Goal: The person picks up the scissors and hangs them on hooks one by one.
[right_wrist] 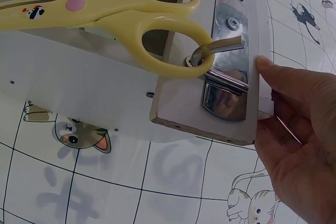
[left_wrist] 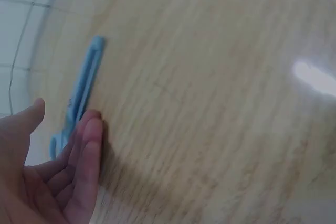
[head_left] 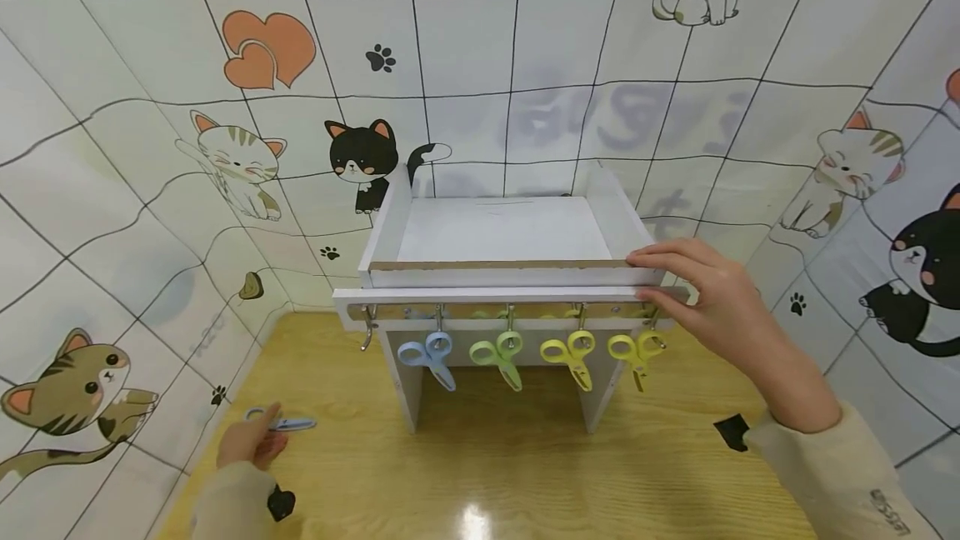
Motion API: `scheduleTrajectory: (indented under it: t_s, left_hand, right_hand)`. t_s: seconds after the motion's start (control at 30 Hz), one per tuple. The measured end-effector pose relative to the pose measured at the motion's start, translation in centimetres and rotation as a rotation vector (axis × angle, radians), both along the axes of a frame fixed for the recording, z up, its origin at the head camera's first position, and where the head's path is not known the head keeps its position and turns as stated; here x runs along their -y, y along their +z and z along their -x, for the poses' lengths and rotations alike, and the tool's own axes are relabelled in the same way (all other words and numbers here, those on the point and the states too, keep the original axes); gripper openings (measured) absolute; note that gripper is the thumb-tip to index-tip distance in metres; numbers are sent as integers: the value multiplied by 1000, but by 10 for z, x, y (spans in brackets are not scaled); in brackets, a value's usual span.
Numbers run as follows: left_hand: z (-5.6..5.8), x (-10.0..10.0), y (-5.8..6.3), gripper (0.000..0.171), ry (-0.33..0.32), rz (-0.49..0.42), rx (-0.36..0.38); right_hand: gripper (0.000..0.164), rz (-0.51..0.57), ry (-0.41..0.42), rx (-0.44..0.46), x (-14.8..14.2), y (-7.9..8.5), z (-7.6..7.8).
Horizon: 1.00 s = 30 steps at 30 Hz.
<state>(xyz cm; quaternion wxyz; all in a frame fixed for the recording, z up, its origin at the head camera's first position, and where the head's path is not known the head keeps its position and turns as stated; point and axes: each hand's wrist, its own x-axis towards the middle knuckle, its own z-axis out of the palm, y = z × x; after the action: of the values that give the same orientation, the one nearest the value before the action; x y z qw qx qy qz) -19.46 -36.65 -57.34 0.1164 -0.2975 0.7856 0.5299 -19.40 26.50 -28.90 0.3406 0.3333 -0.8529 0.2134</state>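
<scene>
A white shelf (head_left: 495, 277) stands on the wooden table. My right hand (head_left: 712, 294) grips its right end, fingers on the tray's edge and thumb at the hook board. From the board's metal hooks hang blue scissors (head_left: 437, 357), green scissors (head_left: 504, 357) and two pairs of yellow scissors (head_left: 572, 352). In the right wrist view, one yellow pair (right_wrist: 123, 17) hangs by a finger loop. Low on the left, my left hand (head_left: 247, 442) is at another pair of blue scissors (head_left: 298, 423) lying on the table. The left wrist view shows its thumb apart from the fingers, beside these scissors (left_wrist: 86, 80).
One more hook (head_left: 367, 327) sits at the board's left end. White tiled walls with cartoon cats (head_left: 363, 161) surround the wooden table (head_left: 495, 440). Black patches (head_left: 281, 503) are by both sleeves.
</scene>
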Motion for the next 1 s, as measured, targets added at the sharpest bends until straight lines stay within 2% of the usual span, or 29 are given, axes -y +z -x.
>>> scheduleTrajectory:
  t_s: [0.07, 0.1, 0.17, 0.23, 0.4, 0.53, 0.6, 0.7, 0.8, 0.9, 1.0]
  left_hand:
    - [-2, -4, 0, 64, -90, 239, 23]
    - [-2, -6, 1, 64, -128, 315, 31]
    - [-4, -9, 4, 64, -196, 416, 27]
    - [-4, -14, 7, 61, -209, 446, 37]
    - [-2, -22, 14, 48, -172, 425, 51]
    - [-1, -25, 15, 41, -193, 391, 37]
    - [-1, -24, 14, 40, -213, 396, 15]
    - [-3, -24, 11, 40, -225, 437, -27]
    - [-4, -23, 8, 38, -230, 462, -82]
    - [-4, -20, 6, 33, -181, 449, -125]
    - [-2, -20, 11, 33, -87, 276, -155]
  right_hand:
    - [58, 2, 3, 4, 1, 0, 0]
    - [58, 3, 6, 3, 1, 1, -1]
    - [59, 7, 9, 3, 2, 2, -2]
    - [59, 5, 9, 0, 2, 2, -2]
    - [59, 1, 3, -4, 1, 4, -3]
    - [40, 8, 26, -11, -1, 4, -2]
    - [36, 9, 40, -19, -1, 3, -1]
    - [37, 14, 47, -22, -1, 2, 0]
    - [51, 14, 34, -17, -1, 2, -1]
    - [55, 14, 33, -17, 0, 1, 0]
    - [54, 16, 32, -12, 0, 0, 0]
